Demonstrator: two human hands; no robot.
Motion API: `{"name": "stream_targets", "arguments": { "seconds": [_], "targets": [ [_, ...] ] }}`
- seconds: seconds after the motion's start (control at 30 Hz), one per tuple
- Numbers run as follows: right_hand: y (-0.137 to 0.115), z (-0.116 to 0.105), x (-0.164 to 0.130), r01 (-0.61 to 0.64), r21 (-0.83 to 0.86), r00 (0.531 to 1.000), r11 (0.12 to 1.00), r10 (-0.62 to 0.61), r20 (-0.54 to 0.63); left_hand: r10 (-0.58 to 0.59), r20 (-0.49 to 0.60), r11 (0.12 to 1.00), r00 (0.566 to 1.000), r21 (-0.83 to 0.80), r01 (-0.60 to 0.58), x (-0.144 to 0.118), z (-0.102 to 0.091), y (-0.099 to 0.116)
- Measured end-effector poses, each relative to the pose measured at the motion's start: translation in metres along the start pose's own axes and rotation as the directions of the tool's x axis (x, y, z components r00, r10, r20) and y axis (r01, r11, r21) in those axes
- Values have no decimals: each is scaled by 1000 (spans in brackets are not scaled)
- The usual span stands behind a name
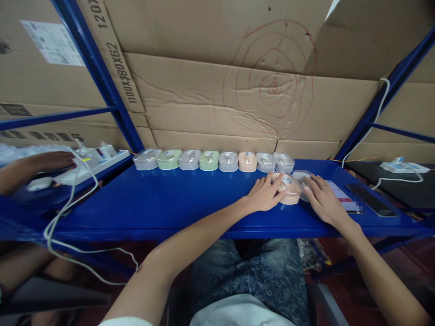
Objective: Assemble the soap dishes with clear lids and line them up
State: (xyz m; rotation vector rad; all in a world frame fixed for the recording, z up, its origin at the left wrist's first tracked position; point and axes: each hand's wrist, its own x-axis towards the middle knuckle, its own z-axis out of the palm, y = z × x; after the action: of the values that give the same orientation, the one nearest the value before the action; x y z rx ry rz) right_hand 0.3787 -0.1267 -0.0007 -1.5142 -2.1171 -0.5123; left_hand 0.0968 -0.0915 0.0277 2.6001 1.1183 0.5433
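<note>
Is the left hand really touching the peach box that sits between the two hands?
Touching. The head view shows the left hand with its thumb and fingers against the left side of the peach box.

One head-height view — facing forward and down across the blue table (170,199).

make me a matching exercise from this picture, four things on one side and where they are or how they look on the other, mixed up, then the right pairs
Column one
1. left hand
2. right hand
3. row of eight boxes
4. cardboard backing

Column two
A. along the back of the blue table
B. with fingers on the front peach box
C. marked with red rings
D. with fingers at the grey box just right of the front peach one

Right pairs: 1-B, 2-D, 3-A, 4-C
</note>
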Motion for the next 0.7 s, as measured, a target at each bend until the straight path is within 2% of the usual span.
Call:
{"name": "stream_targets", "arguments": {
  "seconds": [0.13,0.23,0.37,0.47,0.53,0.63,0.7],
  "targets": [
    [1,-1,1,-10,29,1000,1000,10,-10,8,-29,1000,1000,-4,-8,0,6,-2],
    [2,-5,12,-33,64,999,997,35,-26,27,-60,1000,998,-3,-27,-1,11,-5],
    [2,-8,56,-54,118,998,992,57,-25,25,-68,1000,997,12,-24,-1,14,-5],
    [3,-1,106,-103,98,991,990,93,98,27,-48,999,998,23,-26,0,12,-3],
    [5,8,140,-156,45,962,987,141,235,28,-34,999,999,20,-27,-1,10,-2],
    [8,23,179,-293,-33,863,956,279,422,27,-29,1000,999,1,-27,-2,9,-2],
    [10,32,194,-349,-67,808,935,337,483,36,-42,999,998,-8,-36,-3,11,-4]
  ]
}}
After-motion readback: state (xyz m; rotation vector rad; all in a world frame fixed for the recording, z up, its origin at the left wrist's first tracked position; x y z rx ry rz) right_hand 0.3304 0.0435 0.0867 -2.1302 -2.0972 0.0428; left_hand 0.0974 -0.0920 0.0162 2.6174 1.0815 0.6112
